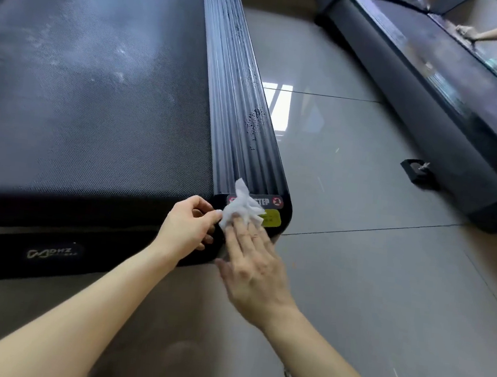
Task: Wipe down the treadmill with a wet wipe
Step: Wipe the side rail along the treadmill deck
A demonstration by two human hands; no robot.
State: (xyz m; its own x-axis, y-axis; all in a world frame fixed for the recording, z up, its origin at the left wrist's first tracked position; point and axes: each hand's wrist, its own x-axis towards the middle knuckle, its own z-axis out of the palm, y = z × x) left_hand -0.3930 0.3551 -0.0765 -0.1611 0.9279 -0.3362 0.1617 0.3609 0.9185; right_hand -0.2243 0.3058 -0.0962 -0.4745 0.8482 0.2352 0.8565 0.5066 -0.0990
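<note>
A black treadmill (91,95) fills the left of the view, its ribbed side rail (238,101) running back from the rear corner and showing wet streaks. A crumpled white wet wipe (243,207) lies on the rail's end cap, over a red "STEP" label and a yellow sticker. My right hand (251,262) presses the wipe down with straight fingers. My left hand (189,228) pinches the wipe's left edge with thumb and forefinger at the corner.
A second dark treadmill (429,93) stands to the right across a strip of glossy grey floor tiles (347,198). Another person's arm (487,32) reaches over it at the top right. A small black foot bracket (416,170) sits on the floor.
</note>
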